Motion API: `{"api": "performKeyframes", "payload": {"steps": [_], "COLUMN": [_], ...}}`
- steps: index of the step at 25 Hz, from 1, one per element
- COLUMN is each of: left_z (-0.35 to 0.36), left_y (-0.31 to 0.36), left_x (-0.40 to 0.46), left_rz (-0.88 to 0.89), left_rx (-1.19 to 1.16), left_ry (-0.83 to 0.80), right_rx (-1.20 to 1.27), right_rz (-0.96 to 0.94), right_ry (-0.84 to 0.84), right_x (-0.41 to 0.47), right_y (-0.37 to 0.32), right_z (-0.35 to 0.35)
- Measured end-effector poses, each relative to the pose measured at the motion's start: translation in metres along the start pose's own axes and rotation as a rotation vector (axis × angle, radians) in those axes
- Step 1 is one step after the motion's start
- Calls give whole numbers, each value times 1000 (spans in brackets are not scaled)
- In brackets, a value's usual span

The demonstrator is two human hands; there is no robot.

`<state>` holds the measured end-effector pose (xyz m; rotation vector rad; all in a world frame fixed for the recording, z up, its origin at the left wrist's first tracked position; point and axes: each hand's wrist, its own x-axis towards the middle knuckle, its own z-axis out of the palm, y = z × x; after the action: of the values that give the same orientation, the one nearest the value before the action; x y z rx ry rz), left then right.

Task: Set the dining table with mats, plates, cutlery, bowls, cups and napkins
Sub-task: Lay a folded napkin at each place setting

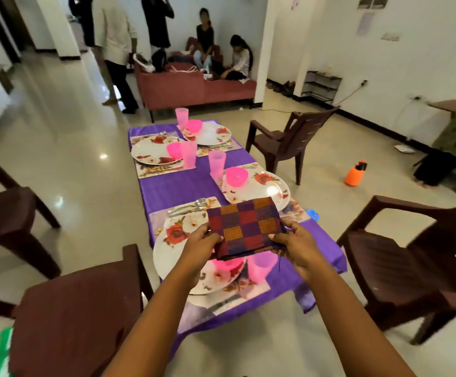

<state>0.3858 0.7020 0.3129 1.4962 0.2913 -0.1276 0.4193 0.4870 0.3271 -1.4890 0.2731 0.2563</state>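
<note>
I hold a folded checked napkin (245, 227) in red, purple and orange above the near place setting. My left hand (201, 246) grips its left edge and my right hand (294, 246) grips its right edge. Under it lies a floral plate (172, 240) on a floral mat (158, 216), with a pink bowl (228, 263) and a pink cup (259, 266) partly hidden. Cutlery (188, 208) lies beside the plate's far edge. Three more settings with plates, pink bowls and pink cups stand on the purple tablecloth (183, 186).
Brown plastic chairs stand around the table: one at near left (71, 317), one at right (417, 268), one at far right (283, 140), one at left (6, 210). An orange spray bottle (355, 174) sits on the floor. People are by a sofa (194, 88) behind.
</note>
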Motion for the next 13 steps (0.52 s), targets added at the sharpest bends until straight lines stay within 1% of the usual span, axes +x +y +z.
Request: {"api": "performKeyframes", "payload": {"steps": [4,7,10,13], "left_z": [-37,-61,-83,-104], "left_y": [-2,2,7,6], "left_x": [42,89,140,190], "left_rz": [-86,-85,-77,-52], "left_rx": [5,-40,-98,-30], "left_ry": [59,143,338,520], "right_rx": [-27,-62,-195,-306], "right_rz": [-3,-17,-22,-18], "right_ry": [-167,-235,-294,-340], "right_x": [67,119,178,233], "right_y": [-10,-21,-30,-30], "right_z": [42,71,104,135]}}
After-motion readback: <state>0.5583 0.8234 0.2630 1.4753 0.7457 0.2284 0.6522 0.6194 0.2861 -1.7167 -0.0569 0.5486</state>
